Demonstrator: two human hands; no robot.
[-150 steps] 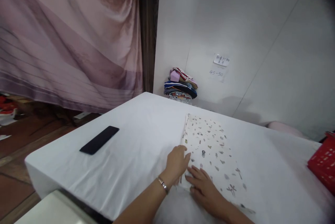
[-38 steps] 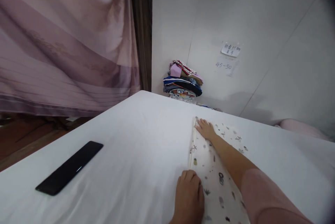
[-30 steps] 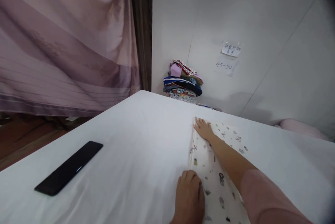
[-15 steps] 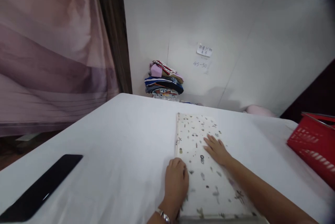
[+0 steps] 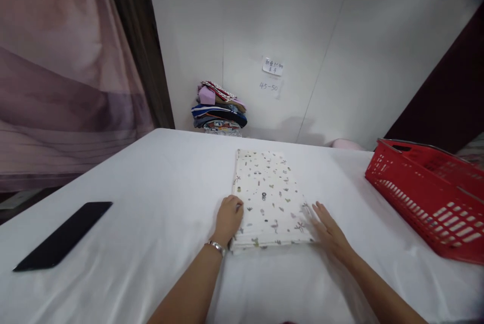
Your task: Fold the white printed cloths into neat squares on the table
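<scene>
A folded white cloth [image 5: 264, 193] with small printed figures lies flat on the white-covered table [image 5: 151, 177]. At its left edge rests my left hand [image 5: 229, 218], fingers curled together against the cloth; what they grip, if anything, is hidden. Just beside the cloth's lower right edge is my right hand [image 5: 328, 229], its fingers stretched out and holding nothing. A bracelet [image 5: 216, 247] circles my left wrist.
A red plastic basket [image 5: 427, 203] stands on the right. On the left lies a flat black object [image 5: 64, 235]. Folded clothes [image 5: 219, 109] are stacked beyond the far edge, by a wall with paper notes [image 5: 272, 66]. A pink curtain [image 5: 68, 76] hangs at the left.
My right hand has left the cloth's top and come down to its right side. My left hand stays at the left edge. The view has shifted, showing more of the basket and the cloth's near edge.
</scene>
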